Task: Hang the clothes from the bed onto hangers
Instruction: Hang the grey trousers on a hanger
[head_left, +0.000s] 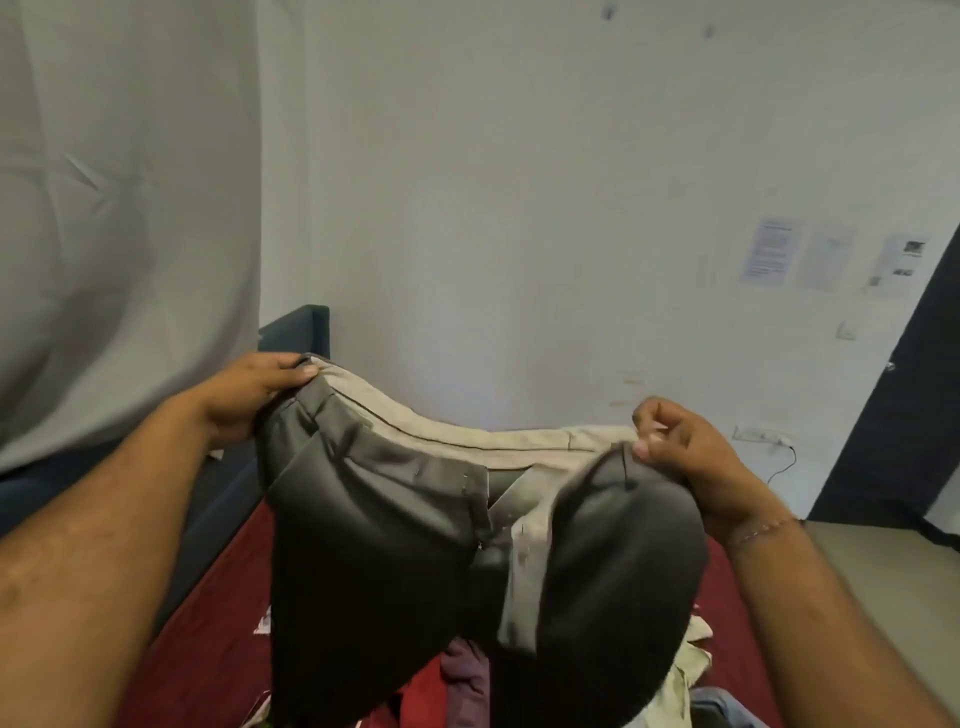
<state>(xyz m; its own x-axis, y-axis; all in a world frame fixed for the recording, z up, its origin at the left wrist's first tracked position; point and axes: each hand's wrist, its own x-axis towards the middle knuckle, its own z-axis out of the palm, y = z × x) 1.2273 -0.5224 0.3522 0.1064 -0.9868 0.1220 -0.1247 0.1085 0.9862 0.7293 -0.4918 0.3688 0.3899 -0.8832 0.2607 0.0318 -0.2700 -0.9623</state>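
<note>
A pair of dark grey trousers (395, 525) hangs in the centre of the frame, held up by the waistband with the pale inner lining facing up and the fly open. The left hand (249, 397), at centre left, grips one end of the waistband, thumb on top and fingers curled under the cloth. The right hand (685, 457), at centre right, pinches the other end between thumb and fingertips, with the remaining fingers curled above. A thin thread bracelet (761, 530) circles the right wrist.

The legs of the trousers drop towards the lower middle of the frame, over a bed (208, 623) with a dark red cover. More clothes (685, 670) lie heaped on it at the bottom, partly hidden behind the trousers. A pale curtain (119, 208) fills the upper left. Sheets of paper (769, 252) are stuck on the white wall at the right, beside a dark door (904, 405).
</note>
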